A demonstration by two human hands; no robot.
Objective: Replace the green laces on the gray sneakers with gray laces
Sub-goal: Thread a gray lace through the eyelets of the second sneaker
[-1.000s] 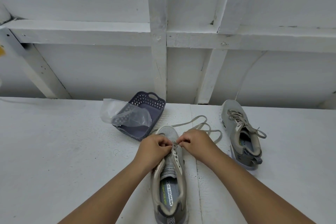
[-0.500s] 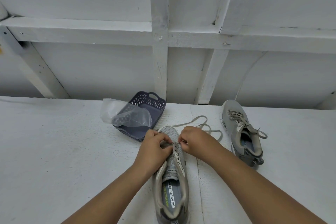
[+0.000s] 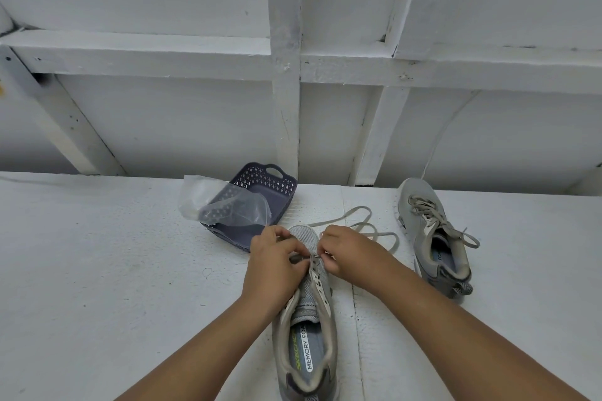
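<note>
Head view: one camera, looking forward and down at both hands.
Near sneaker (image 3: 306, 329): lies lengthwise under the hands, toe pointing away from the person, heel toward the wrists; eyelets below the hands are unlaced.
Left hand (image 3: 273, 260): fingers curled, pinching at the top eyelets on the sneaker's left side.
Right hand (image 3: 347, 254): fingers curled, pinching the gray lace (image 3: 361, 225) at the top right eyelet; the loose length loops on the surface just beyond this hand.
Second sneaker (image 3: 433, 238): well right of the right hand, laced in gray, toe pointing away.
Basket (image 3: 260, 185): dark, perforated, just beyond the left hand, clear plastic bag (image 3: 221, 202) draped over it.
Surface (image 3: 97, 270): white, rough-painted.
Room: white boarded wall (image 3: 163, 124) with beams behind.
</note>
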